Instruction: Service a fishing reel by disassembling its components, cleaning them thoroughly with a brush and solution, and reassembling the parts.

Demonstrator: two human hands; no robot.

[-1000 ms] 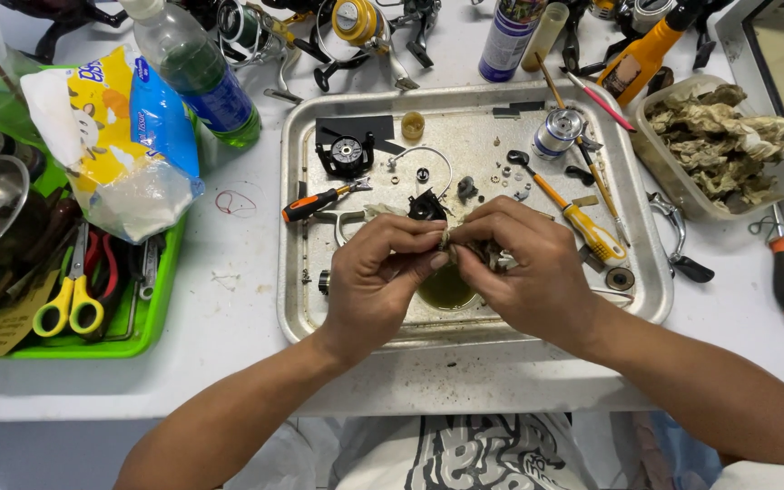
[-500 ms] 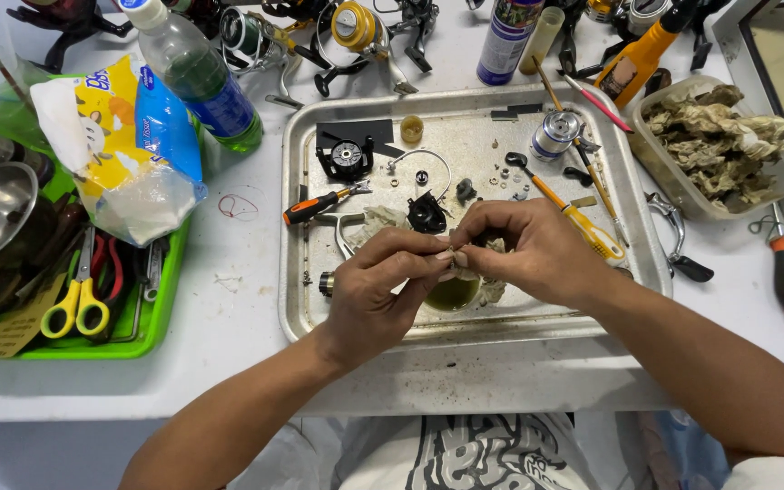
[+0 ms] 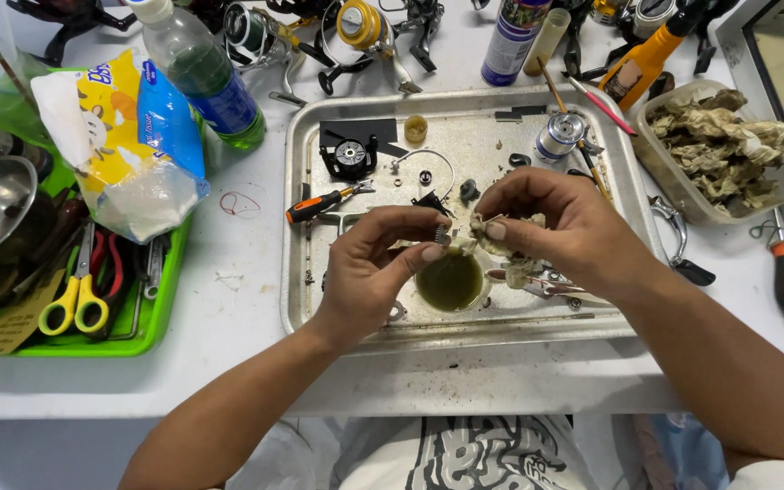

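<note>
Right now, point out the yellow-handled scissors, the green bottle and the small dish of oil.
yellow-handled scissors (image 3: 74, 308), head view, on the handle loops.
green bottle (image 3: 210, 86), head view, on its body.
small dish of oil (image 3: 449, 281), head view, on the liquid's middle.

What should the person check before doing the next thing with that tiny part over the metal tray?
1. Small part pinched by the left hand: ok, fingertips close on it.
2. Dirty rag piece gripped by the right hand: ok.
3. Hands over the metal tray, so a dropped piece would likely land inside: ok.
4. Small dish of greenish liquid upright below the hands: ok.
5. Part clean: cannot tell, too small.
6. Orange-handled screwdriver within reach on the tray: ok.
</note>
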